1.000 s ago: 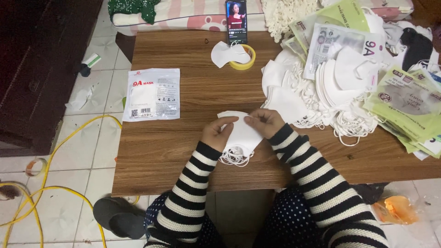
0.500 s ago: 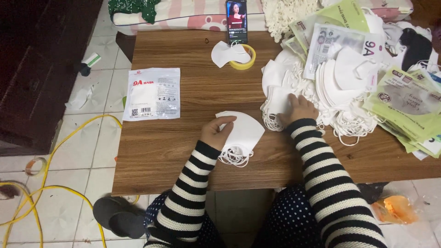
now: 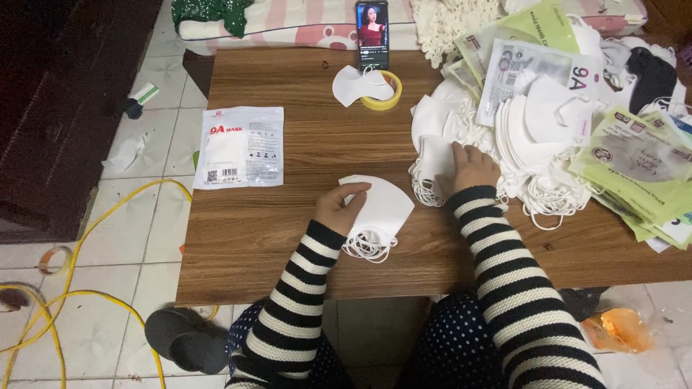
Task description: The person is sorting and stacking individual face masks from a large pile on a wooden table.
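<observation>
At frame centre a small stack of white masks (image 3: 380,209) was pinned flat on the wooden table (image 3: 288,238) by the left hand (image 3: 342,207), while the right hand (image 3: 472,167), open and apart, rested on the mask heap (image 3: 447,137) to the right, seemingly mid-gathering, the next move likely demanding one mask cleanly separated.

Both arms are out in front, sleeves striped black and white down to the wrists. The left hand (image 3: 344,207) sits close to the body, palm down, fingers curled loosely with the thumb tucked toward them. The right hand (image 3: 472,166) is stretched farther forward and out to the side, flat, fingers spread and pressing down, the forearm angled up from the elbow.
</observation>
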